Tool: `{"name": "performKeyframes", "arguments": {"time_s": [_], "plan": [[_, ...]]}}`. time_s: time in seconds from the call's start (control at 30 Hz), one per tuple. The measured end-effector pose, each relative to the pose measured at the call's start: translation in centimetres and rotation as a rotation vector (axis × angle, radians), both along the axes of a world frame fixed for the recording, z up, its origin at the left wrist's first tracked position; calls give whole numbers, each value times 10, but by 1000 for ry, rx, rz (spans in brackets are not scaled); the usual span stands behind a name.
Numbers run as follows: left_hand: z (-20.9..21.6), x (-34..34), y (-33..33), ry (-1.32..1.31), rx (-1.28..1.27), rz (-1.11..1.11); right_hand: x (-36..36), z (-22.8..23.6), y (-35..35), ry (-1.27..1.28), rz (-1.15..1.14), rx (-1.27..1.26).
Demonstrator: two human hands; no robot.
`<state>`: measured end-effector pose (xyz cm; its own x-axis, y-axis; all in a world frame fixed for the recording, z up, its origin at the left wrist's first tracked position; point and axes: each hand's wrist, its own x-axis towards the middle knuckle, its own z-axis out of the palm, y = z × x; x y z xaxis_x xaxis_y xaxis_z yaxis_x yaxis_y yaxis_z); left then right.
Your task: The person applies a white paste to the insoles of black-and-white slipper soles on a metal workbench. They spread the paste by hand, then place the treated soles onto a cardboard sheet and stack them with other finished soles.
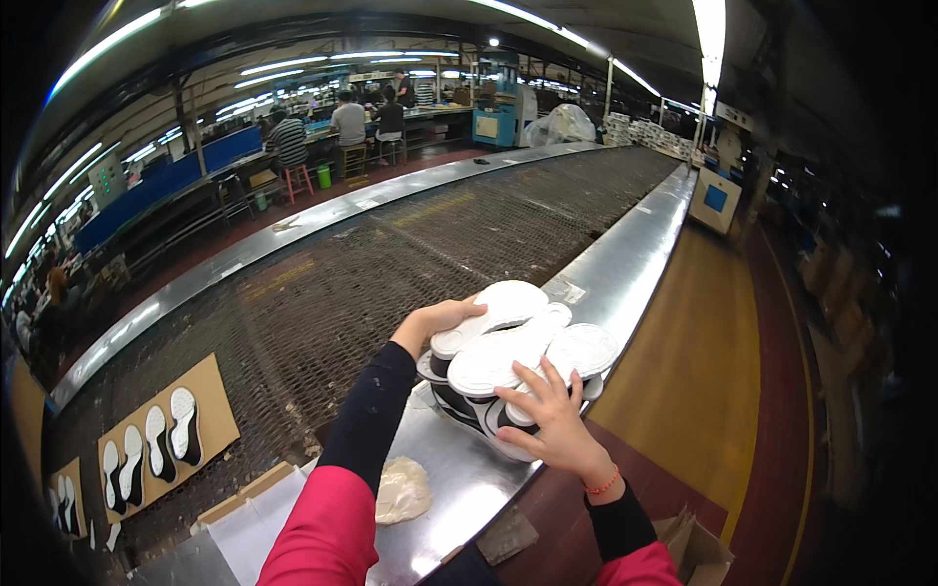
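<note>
A pile of white shoe soles (503, 356) with black parts among them sits on the metal edge of the conveyor, in front of me. My left hand (442, 322) is closed round the left side of the top white sole (516, 299), thumb on its upper face and the other fingers hidden beneath. On the near right side of the pile rests my right hand (559, 425), its fingers spread over the soles and its thumb lower down against the side. A crumpled, cream-coloured lump (401, 490) lies on the metal below my left forearm.
A dark mesh conveyor belt (391, 249) runs away to the far right. Cardboard sheets (217, 400) carrying black-and-white soles lie on it at left. White paper (256, 523) is near my left sleeve. An open carton (696, 547) stands below right. Several people sit at far benches.
</note>
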<state>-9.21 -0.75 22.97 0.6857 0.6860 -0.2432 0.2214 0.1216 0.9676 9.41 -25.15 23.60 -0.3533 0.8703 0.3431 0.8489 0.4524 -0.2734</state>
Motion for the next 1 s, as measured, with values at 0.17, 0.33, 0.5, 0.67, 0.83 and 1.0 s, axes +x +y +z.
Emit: {"name": "performKeyframes", "arguments": {"time_s": [0.17,0.33,0.5,0.67,0.83,1.0], "plan": [[4,-34,-20,189,566,312,-15,11,-3,-9,7,-24],[7,-122,-105,48,682,381,-7,17,-11,176,-32,28],[-27,-339,-190,587,849,880,-42,25,-29,469,148,126],[-80,-513,-245,1366,430,1500,-69,21,-42,517,343,-11],[-118,-541,-239,1398,285,1355,-85,16,-57,475,332,-96],[-95,-512,-229,1467,337,1306,-91,20,-77,487,242,-133]]}}
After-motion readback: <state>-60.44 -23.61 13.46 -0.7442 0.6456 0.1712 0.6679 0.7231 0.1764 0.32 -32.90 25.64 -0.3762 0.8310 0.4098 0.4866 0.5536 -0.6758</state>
